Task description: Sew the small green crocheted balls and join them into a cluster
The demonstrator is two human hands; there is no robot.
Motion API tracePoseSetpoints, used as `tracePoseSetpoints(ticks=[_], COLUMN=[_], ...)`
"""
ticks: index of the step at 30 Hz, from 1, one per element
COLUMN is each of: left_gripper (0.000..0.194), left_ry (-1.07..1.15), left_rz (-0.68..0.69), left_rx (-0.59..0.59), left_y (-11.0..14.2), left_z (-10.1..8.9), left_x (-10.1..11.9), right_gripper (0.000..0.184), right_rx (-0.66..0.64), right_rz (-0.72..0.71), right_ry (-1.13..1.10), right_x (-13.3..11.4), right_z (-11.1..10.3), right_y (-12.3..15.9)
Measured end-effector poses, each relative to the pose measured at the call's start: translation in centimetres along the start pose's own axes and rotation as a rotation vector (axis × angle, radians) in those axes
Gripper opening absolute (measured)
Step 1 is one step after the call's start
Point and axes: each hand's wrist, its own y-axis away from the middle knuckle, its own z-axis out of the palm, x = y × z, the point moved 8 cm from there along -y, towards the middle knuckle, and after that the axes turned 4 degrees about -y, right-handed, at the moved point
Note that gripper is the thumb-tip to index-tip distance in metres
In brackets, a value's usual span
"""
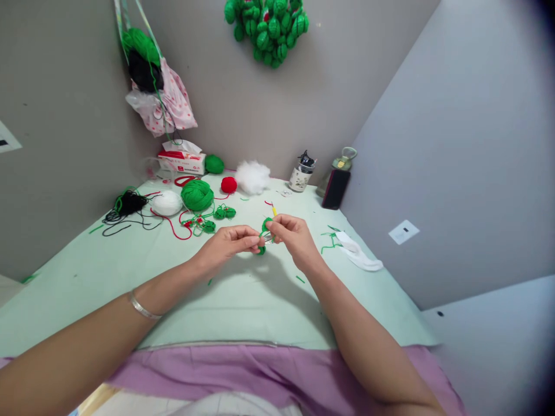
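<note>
Grey wall (pixel 243 115) stands behind a pale green tabletop (pixel 182 312). Left of the fingers (pixel 248 242) lie a green yarn ball (pixel 197 195) and small crocheted pieces (pixel 225 213) that look already made up. Left hand (pixel 232 240) and right hand (pixel 297 232) pinch a green crocheted piece (pixel 265 221) between them; it seems partway worked, though how much remains cannot be told. Right of them lies white cloth (pixel 359 254).

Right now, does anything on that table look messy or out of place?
Nothing looks spilled. The black yarn lies in a loose tangle at the left, unlike the wound green ball nearby. Short green snippets lie scattered, one just below the right hand, perhaps offcuts.
</note>
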Motion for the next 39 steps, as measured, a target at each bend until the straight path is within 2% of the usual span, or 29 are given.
tracePoseSetpoints(ticks=[3, 10, 14, 19, 23, 27, 28, 33, 37, 39], left_gripper=[0.027, 0.016, 0.016, 0.017, 0.015, 0.016, 0.017, 0.016, 0.016, 0.015], left_ry=[-0.093, -0.356, -0.310, -0.207, -0.163, -0.196, -0.212, -0.285, -0.284, -0.293], left_rz=[0.043, 0.300, 0.340, 0.315, 0.337, 0.346, 0.348, 0.352, 0.373, 0.390], left_rx=[0.021, 0.135, 0.105, 0.054, 0.076, 0.104, 0.112, 0.127, 0.125, 0.122], left_y=[0.1, 0.9, 1.3, 1.2, 1.1, 1.1, 1.1, 1.4, 1.4, 1.4], left_z=[-0.2, -0.7, -0.4, 0.2, -0.1, -0.5, -0.6, -0.5, -0.4, -0.4], left_x=[0.4, 2.9, 3.2, 3.2, 3.1, 2.8, 2.9, 3.3, 3.5, 3.5], right_gripper=[0.025, 0.024, 0.024, 0.022, 0.030, 0.051, 0.052, 0.021, 0.015, 0.017], right_rx=[0.001, -0.123, -0.171, -0.227, -0.151, -0.071, -0.065, -0.049, 0.025, 0.022], right_rz=[0.022, 0.102, 0.126, 0.132, 0.062, -0.041, -0.055, -0.116, -0.209, -0.204], right_ry=[-0.007, -0.045, -0.068, -0.087, -0.141, -0.174, -0.174, -0.102, -0.045, -0.065], right_x=[0.4, 1.5, 1.6, 1.4, 0.8, -0.3, -0.5, -1.5, -2.4, -2.4], right_z=[-0.1, 0.5, 1.1, 1.4, 0.2, -0.6, -0.6, -0.2, -0.6, -0.5], right_y=[-0.2, -0.2, 0.1, 0.2, -0.2, -0.2, -0.1, 0.6, 0.9, 0.9])
